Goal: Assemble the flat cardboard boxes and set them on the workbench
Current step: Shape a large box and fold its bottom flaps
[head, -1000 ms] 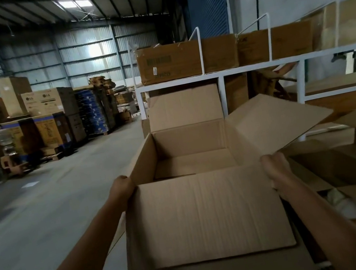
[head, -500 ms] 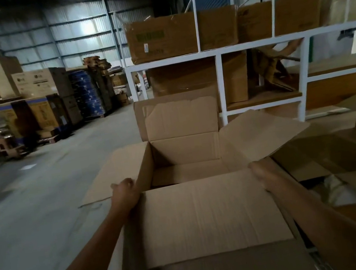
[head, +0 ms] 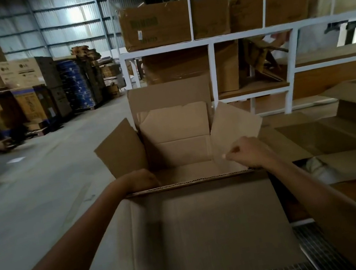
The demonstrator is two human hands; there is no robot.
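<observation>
The open cardboard box is right in front of the person, side flaps standing up, just left of the workbench. The left hand is curled over its near-left corner. The right hand is pinching the right flap. There's a white rack behind it.

Warehouse: metal walls, stacked cartons, shelving.
</observation>
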